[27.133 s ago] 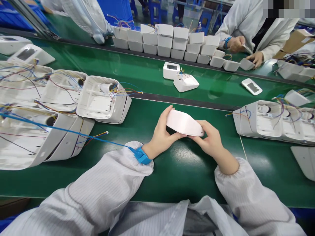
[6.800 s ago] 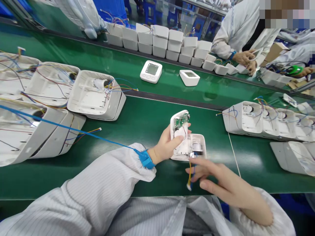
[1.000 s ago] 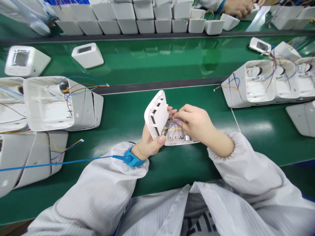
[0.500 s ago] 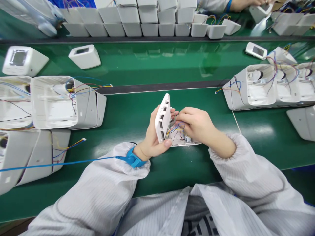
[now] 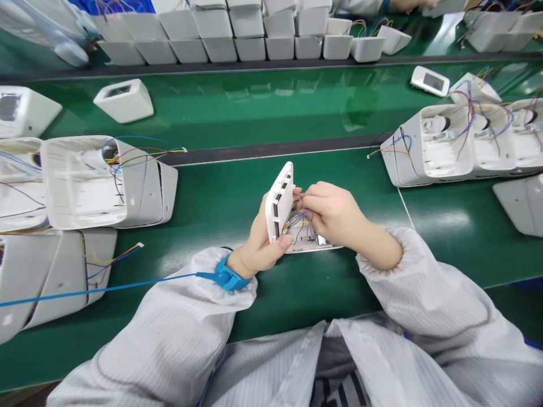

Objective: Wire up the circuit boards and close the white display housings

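One panel (image 5: 280,198) tilts up in the left hand's (image 5: 263,244) grip, beside its base (image 5: 302,249) over the bench (image 5: 305,294); the right hand (image 5: 335,212) narrows at the wires (image 5: 299,217), hold unclear. Panel probably light, stiff: grasp by edges; wires look fragile.

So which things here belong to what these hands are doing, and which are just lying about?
In use: white panel in the left hand; coloured wires by the right hand; open base.
Lying about: screened units; screen panel; nested shells; back-row shells.
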Available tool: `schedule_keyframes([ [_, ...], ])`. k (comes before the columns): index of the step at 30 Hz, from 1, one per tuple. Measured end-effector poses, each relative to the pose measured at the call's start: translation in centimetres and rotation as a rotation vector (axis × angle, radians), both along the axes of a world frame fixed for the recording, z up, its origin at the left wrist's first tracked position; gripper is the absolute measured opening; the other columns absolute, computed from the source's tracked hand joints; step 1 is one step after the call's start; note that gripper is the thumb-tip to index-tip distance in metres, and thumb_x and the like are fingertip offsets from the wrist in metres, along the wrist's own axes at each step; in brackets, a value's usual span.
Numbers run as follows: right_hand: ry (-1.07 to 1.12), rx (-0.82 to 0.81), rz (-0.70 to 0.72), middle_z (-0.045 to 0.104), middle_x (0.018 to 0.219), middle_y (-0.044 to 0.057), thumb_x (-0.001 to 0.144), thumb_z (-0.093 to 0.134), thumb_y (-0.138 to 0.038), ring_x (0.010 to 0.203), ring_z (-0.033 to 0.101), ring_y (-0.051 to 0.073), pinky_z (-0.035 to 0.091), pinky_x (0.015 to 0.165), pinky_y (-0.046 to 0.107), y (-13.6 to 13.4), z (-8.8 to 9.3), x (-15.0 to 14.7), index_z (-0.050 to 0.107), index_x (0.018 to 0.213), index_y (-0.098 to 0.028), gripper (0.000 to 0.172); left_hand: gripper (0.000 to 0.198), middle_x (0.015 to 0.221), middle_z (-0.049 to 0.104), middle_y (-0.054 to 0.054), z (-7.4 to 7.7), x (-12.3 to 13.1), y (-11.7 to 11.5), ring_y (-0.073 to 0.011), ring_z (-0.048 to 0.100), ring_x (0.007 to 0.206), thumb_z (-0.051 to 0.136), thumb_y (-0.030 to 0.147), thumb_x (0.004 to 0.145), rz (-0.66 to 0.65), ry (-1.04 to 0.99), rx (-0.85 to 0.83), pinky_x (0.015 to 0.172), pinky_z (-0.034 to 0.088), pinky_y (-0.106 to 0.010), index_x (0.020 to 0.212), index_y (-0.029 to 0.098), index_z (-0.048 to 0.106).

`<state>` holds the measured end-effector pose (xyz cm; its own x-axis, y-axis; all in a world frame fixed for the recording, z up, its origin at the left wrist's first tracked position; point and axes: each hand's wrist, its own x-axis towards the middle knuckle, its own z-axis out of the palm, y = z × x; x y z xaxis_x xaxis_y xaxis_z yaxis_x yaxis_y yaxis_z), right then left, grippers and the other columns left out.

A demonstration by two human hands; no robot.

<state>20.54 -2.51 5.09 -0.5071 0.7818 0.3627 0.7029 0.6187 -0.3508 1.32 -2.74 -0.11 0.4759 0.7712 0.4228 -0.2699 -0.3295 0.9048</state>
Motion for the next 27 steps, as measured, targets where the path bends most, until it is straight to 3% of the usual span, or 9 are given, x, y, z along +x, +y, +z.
schedule_keyframes([
  [4, -0.025, 0.014, -0.005, 0.066, 0.083, 0.004, 0.085, 0.048, -0.008, 0.077, 0.051, 0.019, 0.036, 0.065, 0.031, 0.0, -0.1, -0.1, 0.068, 0.086, -0.019, 0.023, 0.077, 0.154, 0.038, -0.014, 0.0, 0.0, 0.0, -0.0377, 0.044, 0.137, 0.059, 0.059, 0.084, -0.020, 0.007, -0.039, 0.117, 0.033, -0.059, 0.148, 0.023, 0.037],
  [11, -0.067, 0.063, -0.016, 0.058, 0.074, 0.005, 0.087, 0.044, -0.009, 0.073, 0.047, 0.018, 0.030, 0.060, 0.030, 0.1, -0.2, 0.0, 0.064, 0.076, -0.017, 0.024, 0.064, 0.144, 0.050, -0.013, 0.4, 0.3, 0.0, -0.0361, 0.046, 0.136, 0.058, 0.050, 0.087, 0.017, -0.015, 0.033, 0.117, 0.034, -0.058, 0.143, 0.023, 0.044],
  [15, -0.124, 0.091, -0.062, 0.053, 0.070, 0.005, 0.090, 0.040, -0.011, 0.068, 0.043, 0.019, 0.026, 0.057, 0.032, -0.1, -0.1, -0.5, 0.064, 0.074, -0.017, 0.029, 0.069, 0.142, 0.051, -0.012, 0.4, 0.2, 0.3, -0.0358, 0.049, 0.132, 0.061, 0.055, 0.084, 0.008, 0.036, 0.018, 0.111, 0.042, -0.056, 0.143, 0.025, 0.043],
  [22, -0.062, -0.072, -0.167, 0.064, 0.082, 0.009, 0.093, 0.048, -0.019, 0.077, 0.056, 0.020, 0.038, 0.065, 0.031, -1.2, 0.6, -0.9, 0.070, 0.086, -0.014, 0.024, 0.074, 0.141, 0.052, -0.015, 1.0, 0.3, 0.1, -0.0355, 0.051, 0.131, 0.065, 0.062, 0.078, -0.015, -0.033, -0.131, 0.113, 0.040, -0.055, 0.137, 0.021, 0.047],
  [24, 0.066, -0.172, -0.078, 0.068, 0.091, 0.008, 0.098, 0.046, -0.022, 0.084, 0.060, 0.019, 0.043, 0.072, 0.030, -1.2, 1.4, -0.4, 0.070, 0.093, -0.017, 0.025, 0.071, 0.139, 0.054, -0.015, 1.1, 0.3, 0.1, -0.0351, 0.052, 0.129, 0.065, 0.062, 0.078, -0.009, -0.078, -0.168, 0.113, 0.040, -0.055, 0.133, 0.020, 0.050],
  [27, 0.221, -0.410, 0.285, 0.070, 0.093, 0.004, 0.102, 0.042, -0.025, 0.088, 0.062, 0.015, 0.046, 0.084, 0.029, -1.0, 3.0, 0.6, 0.068, 0.094, -0.018, 0.027, 0.071, 0.137, 0.054, -0.015, 1.3, 0.2, 0.0, -0.0351, 0.055, 0.125, 0.067, 0.061, 0.077, -0.038, -0.089, -0.166, 0.111, 0.041, -0.056, 0.132, 0.019, 0.051],
])
